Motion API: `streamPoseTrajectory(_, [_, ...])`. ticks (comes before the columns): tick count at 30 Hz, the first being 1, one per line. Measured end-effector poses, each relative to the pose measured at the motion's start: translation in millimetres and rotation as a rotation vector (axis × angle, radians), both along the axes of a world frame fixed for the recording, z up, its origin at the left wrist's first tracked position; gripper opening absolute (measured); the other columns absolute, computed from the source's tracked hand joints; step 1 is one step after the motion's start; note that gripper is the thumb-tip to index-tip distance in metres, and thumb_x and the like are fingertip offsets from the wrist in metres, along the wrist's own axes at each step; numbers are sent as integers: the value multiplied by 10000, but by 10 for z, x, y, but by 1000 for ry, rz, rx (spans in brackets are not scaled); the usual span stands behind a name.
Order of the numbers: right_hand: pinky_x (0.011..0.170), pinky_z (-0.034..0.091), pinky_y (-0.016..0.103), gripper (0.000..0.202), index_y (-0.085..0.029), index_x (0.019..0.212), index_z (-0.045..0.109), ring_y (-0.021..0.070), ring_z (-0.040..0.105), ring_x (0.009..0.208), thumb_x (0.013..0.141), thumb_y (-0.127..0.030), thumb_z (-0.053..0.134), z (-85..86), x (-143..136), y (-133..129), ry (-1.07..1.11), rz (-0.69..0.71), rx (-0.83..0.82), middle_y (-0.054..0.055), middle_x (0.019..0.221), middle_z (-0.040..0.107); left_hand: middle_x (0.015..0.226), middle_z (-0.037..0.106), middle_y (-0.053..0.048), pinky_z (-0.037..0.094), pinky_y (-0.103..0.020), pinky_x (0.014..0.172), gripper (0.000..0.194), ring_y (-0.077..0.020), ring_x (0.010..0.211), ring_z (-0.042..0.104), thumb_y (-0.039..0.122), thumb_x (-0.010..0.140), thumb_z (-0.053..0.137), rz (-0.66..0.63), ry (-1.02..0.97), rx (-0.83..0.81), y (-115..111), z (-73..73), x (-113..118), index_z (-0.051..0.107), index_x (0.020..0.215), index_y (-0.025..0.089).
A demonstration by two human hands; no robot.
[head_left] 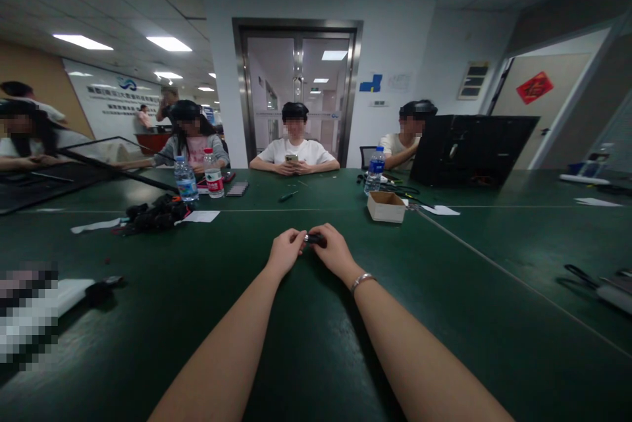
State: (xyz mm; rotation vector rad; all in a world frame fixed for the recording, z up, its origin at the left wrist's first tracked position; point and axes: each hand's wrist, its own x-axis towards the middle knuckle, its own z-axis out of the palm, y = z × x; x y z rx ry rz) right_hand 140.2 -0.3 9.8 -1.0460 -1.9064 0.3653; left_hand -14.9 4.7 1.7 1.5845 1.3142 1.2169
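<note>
A small black cylindrical object (314, 239) with a silvery band at its left end lies between my two hands, low over the green table (306, 316). My left hand (288, 252) pinches the banded left end with thumb and fingers. Around the dark right end, the fingers of my right hand (333, 249) are closed, hiding part of it. A metal bracelet (363, 281) circles my right wrist.
Beyond my hands are a small open box (386, 207), a screwdriver (289, 196) and bottles (214, 175). Black cables (157, 212) lie at left, a black computer case (469, 151) stands at right. Several people sit around the table.
</note>
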Motion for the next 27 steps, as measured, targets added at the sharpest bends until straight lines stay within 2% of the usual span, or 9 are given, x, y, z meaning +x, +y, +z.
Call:
streamPoseTrajectory(5, [771, 438, 289, 261, -208, 916, 596, 140, 524, 820, 703, -62, 559, -6, -4, -1, -70, -13, 12, 17, 908, 532, 671, 607, -11, 459, -249, 588, 376, -124, 594, 566, 533, 758, 500, 6, 51, 15, -20, 16, 9, 590, 741, 169])
streamPoseTrajectory(11, [748, 422, 287, 160, -219, 931, 573, 152, 534, 823, 787, -157, 545, 51, -9, -89, -207, -11, 29, 26, 919, 564, 635, 550, 29, 417, -222, 555, 414, -117, 602, 523, 599, 737, 493, -20, 86, 98, -112, 69, 48, 538, 710, 188])
streamPoseTrajectory(14, [717, 419, 287, 124, -221, 925, 558, 154, 551, 787, 832, -191, 482, 60, -33, -119, -176, -8, 9, 32, 893, 598, 674, 563, 25, 417, -215, 581, 418, -114, 637, 522, 602, 746, 484, -39, 100, 105, -128, 78, 66, 544, 737, 188])
streamPoseTrajectory(18, [653, 417, 274, 137, -215, 879, 532, 152, 555, 706, 860, -258, 404, 42, 21, -47, -16, -100, -49, 16, 764, 593, 747, 581, -12, 409, -217, 559, 471, -121, 664, 525, 610, 789, 399, -72, 21, 37, -104, 67, 60, 583, 828, 178])
streamPoseTrajectory(22, [520, 391, 245, 198, -210, 854, 527, 131, 496, 530, 843, -304, 352, 71, 404, 62, 131, -166, -249, -39, 575, 502, 808, 585, -48, 435, -236, 592, 515, -125, 681, 532, 600, 813, 341, -55, -65, -36, -75, 54, 17, 593, 889, 158])
streamPoseTrajectory(25, [482, 381, 241, 234, -206, 804, 506, 121, 475, 486, 811, -410, 391, 138, 958, 27, 179, -263, -338, -58, 538, 466, 838, 590, -60, 449, -248, 632, 523, -130, 711, 539, 586, 825, 323, -88, -60, -61, -63, 54, -4, 598, 911, 150])
streamPoseTrajectory(27, [484, 388, 248, 300, -207, 764, 482, 117, 473, 473, 743, -506, 499, 187, 1395, -81, 136, -356, -332, -63, 532, 471, 827, 588, -59, 446, -246, 635, 516, -129, 711, 538, 574, 831, 321, -100, -51, -62, -53, 57, -6, 598, 909, 146])
